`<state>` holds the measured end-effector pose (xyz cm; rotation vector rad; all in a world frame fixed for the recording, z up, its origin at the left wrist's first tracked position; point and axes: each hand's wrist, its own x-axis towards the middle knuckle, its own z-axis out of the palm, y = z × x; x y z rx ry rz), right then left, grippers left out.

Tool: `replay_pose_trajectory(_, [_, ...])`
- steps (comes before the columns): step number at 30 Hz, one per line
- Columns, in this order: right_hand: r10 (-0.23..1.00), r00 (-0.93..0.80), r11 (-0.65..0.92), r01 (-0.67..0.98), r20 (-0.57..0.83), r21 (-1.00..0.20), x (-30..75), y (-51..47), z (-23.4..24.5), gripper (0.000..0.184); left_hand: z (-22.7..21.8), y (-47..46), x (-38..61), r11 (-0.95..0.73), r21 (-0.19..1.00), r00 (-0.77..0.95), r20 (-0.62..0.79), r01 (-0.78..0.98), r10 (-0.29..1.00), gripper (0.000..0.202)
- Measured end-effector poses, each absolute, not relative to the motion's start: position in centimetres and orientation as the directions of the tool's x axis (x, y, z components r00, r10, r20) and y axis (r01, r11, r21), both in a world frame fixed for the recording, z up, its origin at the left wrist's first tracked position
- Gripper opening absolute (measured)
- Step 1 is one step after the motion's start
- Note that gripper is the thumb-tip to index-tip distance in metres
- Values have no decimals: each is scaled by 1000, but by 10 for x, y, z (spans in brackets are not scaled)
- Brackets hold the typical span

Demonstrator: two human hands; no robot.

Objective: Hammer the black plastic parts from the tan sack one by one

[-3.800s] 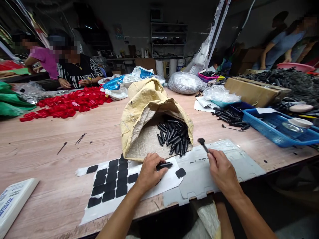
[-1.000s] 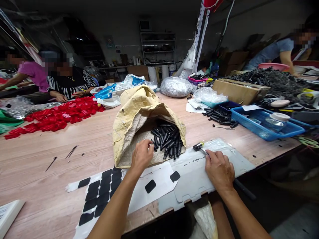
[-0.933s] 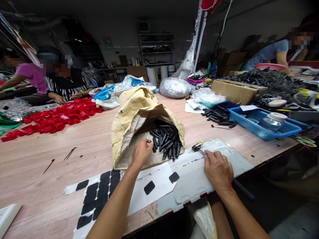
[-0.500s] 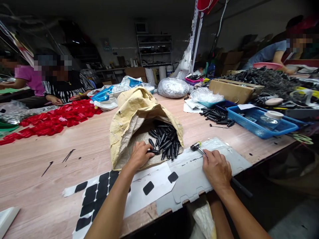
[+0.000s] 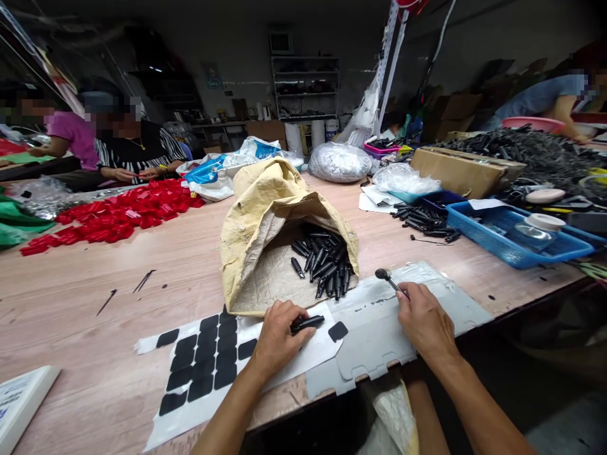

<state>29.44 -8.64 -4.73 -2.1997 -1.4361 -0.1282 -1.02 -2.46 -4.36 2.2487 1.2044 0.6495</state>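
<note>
My left hand [image 5: 279, 335] is closed on a black tube-shaped part [image 5: 308, 323], held just above the white backing sheet [image 5: 303, 351] that carries several black pads [image 5: 208, 354]. My right hand [image 5: 427, 322] grips the handle of a small hammer [image 5: 386, 279], whose head rests on the grey plastic sheet [image 5: 389, 332]. Just beyond both hands a tan woven sack [image 5: 265, 218] lies open on its side, with several more black parts [image 5: 325, 259] spilling from its mouth.
Red pieces [image 5: 114, 212] are heaped at the far left, where two people sit. A blue tray [image 5: 512, 237], a cardboard box [image 5: 467, 170] and more black parts [image 5: 424, 221] fill the right side. A white box [image 5: 21, 404] lies at the near left. Another person bends over at the far right.
My left hand has drawn one black part out of the sack and brought it back over the white sheet. The right hand keeps hold of the hammer in place.
</note>
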Motion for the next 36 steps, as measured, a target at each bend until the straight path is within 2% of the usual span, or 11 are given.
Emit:
replay_pose_trajectory(4, [843, 318, 20, 788, 434, -616, 252, -105, -41, 22, -45, -22, -11, -472, 667, 487, 183, 577, 854, 13])
replay_pose_trajectory(7, [873, 190, 192, 715, 450, -672, 219, -114, -40, 28, -43, -22, -11, -461, 684, 483, 178, 565, 857, 12])
replay_pose_trajectory(10, [871, 142, 248, 700, 470, -670, 199, -117, -37, 33, -42, -23, -11, -450, 695, 486, 164, 560, 858, 10])
replay_pose_trajectory(15, [858, 86, 285, 741, 507, -608, 187, -120, -34, 38, -39, -22, -9, -403, 715, 463, 124, 571, 878, 11])
replay_pose_trajectory(19, [903, 31, 236, 797, 428, -556, 181, -123, -39, 41, -38, -22, -7, -389, 712, 445, 119, 584, 887, 13])
replay_pose_trajectory(25, [891, 25, 268, 775, 453, -572, 170, -124, -35, 41, -39, -23, -7, -392, 714, 454, 117, 580, 883, 13])
replay_pose_trajectory(29, [913, -15, 255, 799, 407, -544, 162, -124, -35, 40, -39, -23, -8, -404, 704, 453, 130, 585, 882, 12])
replay_pose_trajectory(34, [876, 115, 188, 812, 468, -553, 195, -118, -30, 36, -40, -21, -11, -416, 723, 492, 121, 552, 862, 10])
replay_pose_trajectory(36, [846, 213, 71, 863, 489, -499, 224, -111, -28, 34, -41, -20, -13, -426, 720, 511, 115, 547, 852, 22])
